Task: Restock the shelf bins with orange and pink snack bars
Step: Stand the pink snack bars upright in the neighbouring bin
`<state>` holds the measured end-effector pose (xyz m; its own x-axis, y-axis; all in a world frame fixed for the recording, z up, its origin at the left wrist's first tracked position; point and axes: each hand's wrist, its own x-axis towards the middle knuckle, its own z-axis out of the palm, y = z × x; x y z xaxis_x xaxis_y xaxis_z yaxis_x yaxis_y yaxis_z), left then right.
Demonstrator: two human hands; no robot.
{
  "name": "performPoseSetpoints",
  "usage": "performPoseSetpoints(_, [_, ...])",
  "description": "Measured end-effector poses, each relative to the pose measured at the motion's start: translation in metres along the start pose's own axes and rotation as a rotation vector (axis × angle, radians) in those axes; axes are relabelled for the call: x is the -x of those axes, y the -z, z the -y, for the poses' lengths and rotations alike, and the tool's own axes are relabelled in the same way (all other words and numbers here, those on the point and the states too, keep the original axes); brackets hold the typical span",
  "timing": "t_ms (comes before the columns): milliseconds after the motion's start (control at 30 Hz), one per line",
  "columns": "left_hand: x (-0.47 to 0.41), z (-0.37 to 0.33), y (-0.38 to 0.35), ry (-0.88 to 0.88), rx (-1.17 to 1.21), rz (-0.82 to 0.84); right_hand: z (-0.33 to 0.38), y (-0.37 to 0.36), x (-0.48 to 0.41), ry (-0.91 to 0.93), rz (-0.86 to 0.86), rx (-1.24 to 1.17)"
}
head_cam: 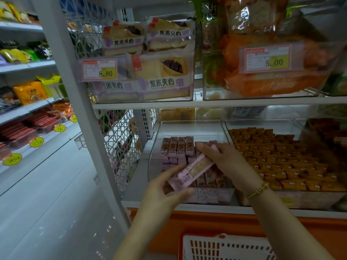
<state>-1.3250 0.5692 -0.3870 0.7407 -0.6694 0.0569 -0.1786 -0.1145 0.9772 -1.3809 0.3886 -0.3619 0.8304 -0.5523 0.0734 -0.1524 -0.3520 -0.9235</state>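
Pink stage. Left hand [165, 187], right hand [222, 160] both gripping one pink bar [191, 171], bin [189, 128] just beneath. Next, probably: slot it into the rows [177, 147].

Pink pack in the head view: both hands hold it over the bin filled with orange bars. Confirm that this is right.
Not right. The head view shows the left hand and the right hand holding the pink pack over the clear bin of pink bars, not over the neighbouring bin filled with orange bars, which stands to its right.
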Motion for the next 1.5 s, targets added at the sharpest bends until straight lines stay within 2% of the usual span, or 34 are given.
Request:
performPoseSetpoints(67, [-0.003,0.001,0.002,0.020,0.103,-0.055,0.004,-0.003,-0.002,0.020,0.024,0.052])
performPoseSetpoints(100, [-0.005,0.000,0.004,0.051,0.195,-0.059,0.006,-0.003,-0.003,0.021,0.045,0.002])
performPoseSetpoints(200, [-0.009,-0.001,0.012,0.164,0.483,-0.052,0.005,-0.001,-0.008,0.047,0.178,-0.287])
performPoseSetpoints(300, [-0.011,-0.001,0.019,0.247,0.643,-0.001,-0.004,-0.002,-0.017,0.072,0.266,-0.504])
performPoseSetpoints(433, [-0.016,0.005,0.021,0.283,0.616,0.056,-0.009,-0.009,-0.024,0.130,0.330,-0.656])
performPoseSetpoints(500, [-0.017,0.007,0.022,0.288,0.527,0.022,-0.010,-0.013,-0.028,0.165,0.305,-0.651])
performPoseSetpoints(567, [-0.020,0.011,0.024,0.272,0.339,-0.066,-0.012,-0.017,-0.036,0.169,0.190,-0.587])
performPoseSetpoints(667, [-0.024,0.026,0.034,0.123,-0.261,-0.272,-0.022,-0.026,-0.058,0.173,-0.021,-0.347])
performPoseSetpoints(700, [-0.024,0.031,0.037,0.087,-0.423,-0.318,-0.027,-0.031,-0.067,0.179,-0.045,-0.254])
performPoseSetpoints(767, [-0.026,0.038,0.040,0.104,-0.551,-0.331,-0.037,-0.042,-0.082,0.185,-0.031,-0.068])
performPoseSetpoints(933, [-0.029,0.045,0.033,0.147,-0.691,-0.141,-0.062,-0.067,-0.103,0.068,0.206,0.393])
performPoseSetpoints(1067, [-0.032,0.049,0.034,0.174,-0.751,-0.082,-0.076,-0.078,-0.106,-0.050,0.325,0.507])
performPoseSetpoints(1233, [-0.032,0.052,0.036,0.134,-0.758,-0.084,-0.078,-0.085,-0.112,0.042,0.315,0.627])
performPoseSetpoints(1367, [-0.031,0.051,0.035,0.140,-0.749,-0.072,-0.085,-0.076,-0.112,0.051,0.166,0.655])
performPoseSetpoints(1500, [-0.031,0.050,0.035,0.127,-0.743,-0.071,-0.089,-0.071,-0.104,0.039,0.310,0.749])
